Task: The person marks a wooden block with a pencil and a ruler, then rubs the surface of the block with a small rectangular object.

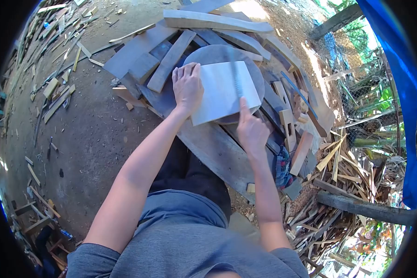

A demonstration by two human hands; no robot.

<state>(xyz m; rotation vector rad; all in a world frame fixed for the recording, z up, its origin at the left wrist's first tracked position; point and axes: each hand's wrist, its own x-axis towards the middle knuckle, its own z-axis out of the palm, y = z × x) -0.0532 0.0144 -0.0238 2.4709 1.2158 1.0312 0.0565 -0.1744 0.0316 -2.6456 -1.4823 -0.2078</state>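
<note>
A pale square wooden board lies on a round grey disc on the workbench. My left hand is closed over the board's left edge, fingers curled at its upper left corner. My right hand is at the board's lower right edge, index finger stretched forward and the other fingers curled. From that fingertip a thin grey strip with fine tooth-like marks runs up across the board. It is blurred, and I cannot tell whether it is a saw blade or a ruler.
Several wooden pieces crowd the far side of the bench. At the right lie a wooden hand plane, a thin blue rod and a checked cloth. Wood offcuts litter the ground. A blue tarp hangs at far right.
</note>
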